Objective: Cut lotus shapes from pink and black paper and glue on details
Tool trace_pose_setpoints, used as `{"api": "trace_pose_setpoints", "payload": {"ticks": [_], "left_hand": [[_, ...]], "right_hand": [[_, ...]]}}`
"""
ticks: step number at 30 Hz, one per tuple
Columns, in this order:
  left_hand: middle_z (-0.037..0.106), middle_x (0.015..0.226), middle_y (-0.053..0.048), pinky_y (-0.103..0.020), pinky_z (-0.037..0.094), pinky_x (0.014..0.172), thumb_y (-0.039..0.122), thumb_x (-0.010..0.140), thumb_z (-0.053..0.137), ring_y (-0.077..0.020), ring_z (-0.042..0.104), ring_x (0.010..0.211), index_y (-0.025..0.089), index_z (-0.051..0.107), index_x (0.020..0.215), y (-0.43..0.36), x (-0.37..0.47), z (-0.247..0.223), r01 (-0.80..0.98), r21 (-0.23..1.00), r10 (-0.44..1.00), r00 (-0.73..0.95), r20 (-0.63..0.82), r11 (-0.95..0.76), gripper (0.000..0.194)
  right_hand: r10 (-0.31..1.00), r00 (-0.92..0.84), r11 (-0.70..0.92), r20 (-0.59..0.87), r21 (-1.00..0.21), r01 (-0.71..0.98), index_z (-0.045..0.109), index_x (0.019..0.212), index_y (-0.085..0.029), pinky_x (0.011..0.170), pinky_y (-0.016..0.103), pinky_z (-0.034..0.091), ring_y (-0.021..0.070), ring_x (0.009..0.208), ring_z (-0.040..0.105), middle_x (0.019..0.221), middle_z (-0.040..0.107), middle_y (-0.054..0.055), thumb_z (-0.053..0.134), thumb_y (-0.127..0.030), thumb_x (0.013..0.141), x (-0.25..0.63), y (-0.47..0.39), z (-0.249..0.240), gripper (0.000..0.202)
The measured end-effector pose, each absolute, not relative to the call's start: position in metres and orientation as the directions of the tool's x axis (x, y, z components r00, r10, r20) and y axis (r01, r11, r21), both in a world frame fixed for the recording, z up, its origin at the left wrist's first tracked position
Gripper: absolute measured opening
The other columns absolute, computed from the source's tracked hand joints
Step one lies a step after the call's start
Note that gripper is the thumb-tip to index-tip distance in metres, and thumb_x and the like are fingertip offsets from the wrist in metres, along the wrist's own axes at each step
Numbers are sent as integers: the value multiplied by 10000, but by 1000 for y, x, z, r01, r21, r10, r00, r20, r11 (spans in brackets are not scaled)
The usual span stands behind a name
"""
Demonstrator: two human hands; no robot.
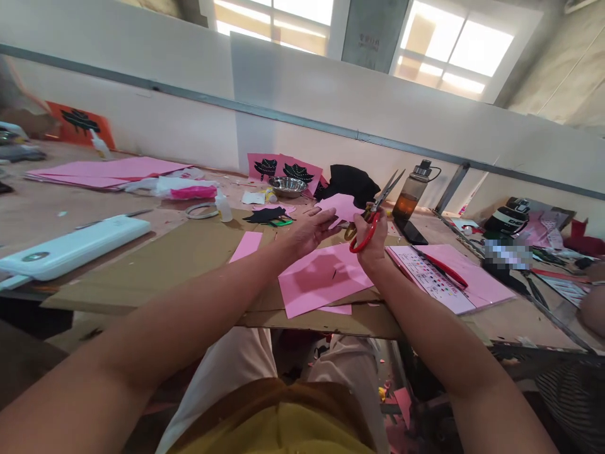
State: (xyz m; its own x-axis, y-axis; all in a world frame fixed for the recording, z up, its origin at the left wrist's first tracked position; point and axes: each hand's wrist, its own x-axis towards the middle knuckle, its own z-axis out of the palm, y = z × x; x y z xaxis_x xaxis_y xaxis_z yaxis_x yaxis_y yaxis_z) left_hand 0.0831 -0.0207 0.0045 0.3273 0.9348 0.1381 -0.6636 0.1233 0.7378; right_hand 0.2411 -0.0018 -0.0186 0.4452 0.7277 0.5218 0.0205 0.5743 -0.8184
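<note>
My left hand (pixel 314 232) is closed on the edge of a cut piece of pink paper (pixel 344 207), which has an irregular outline. Scissors with red handles (pixel 363 238) are gripped in my right hand (pixel 373 236), their blades pointing up and away. The fingertips of that hand also seem to touch the pink piece's right edge. Below both hands a pink sheet (pixel 326 277) with a small dark mark lies on brown cardboard (pixel 155 271). Black cut-out pieces (pixel 267 215) lie beyond my left hand, near a small white bottle (pixel 223 207).
Toward the wall stand a metal bowl (pixel 287 186), black material (pixel 352 183) and a drink bottle (pixel 410 192), with a phone (pixel 410 231) beside it. On the right, a red-handled tool (pixel 444 268) rests on a printed chart (pixel 432 280). A white elongated device (pixel 75 246) lies left.
</note>
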Motion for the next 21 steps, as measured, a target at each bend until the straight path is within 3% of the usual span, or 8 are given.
{"api": "trace_pose_setpoints", "payload": {"ticks": [5,10,14,18,21], "left_hand": [[779,831,-53,-329,637,891,188,958,748,-166,752,781,162,746,843,-21,79,12,-686,705,951,304,56,178,117],[793,852,-46,-396,652,854,329,943,759,-227,793,794,186,760,913,-25,68,23,-692,697,958,285,25,188,146],[801,870,-49,-358,655,842,205,921,768,-201,795,759,167,736,883,-26,66,25,-644,749,963,269,29,157,62],[768,791,-6,-271,639,783,40,864,785,-132,757,678,177,652,799,-25,71,20,-620,776,971,236,44,116,202],[736,727,15,-254,627,703,61,862,798,-121,728,618,180,638,781,-25,71,20,-622,777,977,206,47,94,215]], "right_hand": [[666,434,598,607,-782,176,535,1167,-250,676,294,551,152,736,612,916,622,-13,704,-328,772,235,-14,-13,436],[656,401,604,639,-763,228,522,1173,-251,601,280,528,150,683,603,880,596,-21,688,-348,808,239,-21,-7,413],[640,339,641,690,-722,260,524,1146,-258,566,257,510,130,632,560,816,556,-44,695,-308,817,243,-27,-1,374],[613,303,668,729,-684,293,542,1133,-262,552,249,498,121,613,519,795,533,-50,717,-267,819,243,-32,2,358],[581,283,681,763,-646,344,563,1139,-261,572,258,511,124,629,511,808,533,-41,718,-267,840,244,-33,2,337]]}}
